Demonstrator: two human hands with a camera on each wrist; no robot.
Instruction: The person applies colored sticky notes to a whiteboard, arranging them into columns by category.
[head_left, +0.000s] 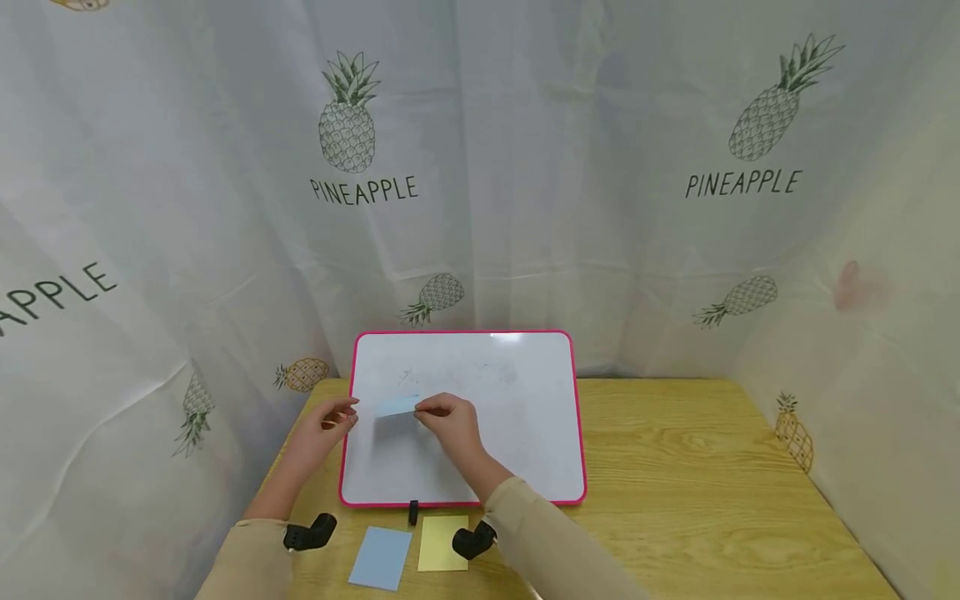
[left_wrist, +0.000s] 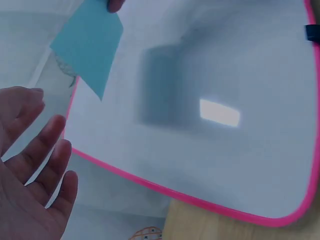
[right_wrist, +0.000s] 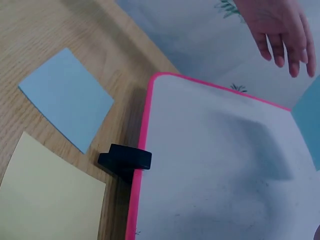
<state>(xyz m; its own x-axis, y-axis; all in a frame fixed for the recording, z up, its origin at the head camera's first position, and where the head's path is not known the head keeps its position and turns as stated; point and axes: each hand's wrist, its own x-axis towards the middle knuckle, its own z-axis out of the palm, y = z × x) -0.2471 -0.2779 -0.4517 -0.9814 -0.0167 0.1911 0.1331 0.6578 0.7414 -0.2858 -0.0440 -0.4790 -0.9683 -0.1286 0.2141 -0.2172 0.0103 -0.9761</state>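
Observation:
A single blue sticky note [head_left: 397,406] is held up over the left part of a pink-edged whiteboard [head_left: 510,433]. My right hand [head_left: 453,425] pinches the note by its right edge between thumb and fingers. In the left wrist view the sticky note [left_wrist: 92,47] hangs apart from the board surface, its shadow falling on the white. My left hand [head_left: 324,429] is at the board's left edge, fingers spread and loosely bent, holding nothing. The right wrist view shows that left hand [right_wrist: 282,32] beyond the board, a short way from the note.
A blue sticky-note pad [head_left: 380,558] and a yellow sticky-note pad [head_left: 442,543] lie on the wooden table [head_left: 675,467] in front of the board. A black clip [head_left: 413,512] sits on the board's front edge. Pineapple-print curtains [head_left: 525,167] surround the table.

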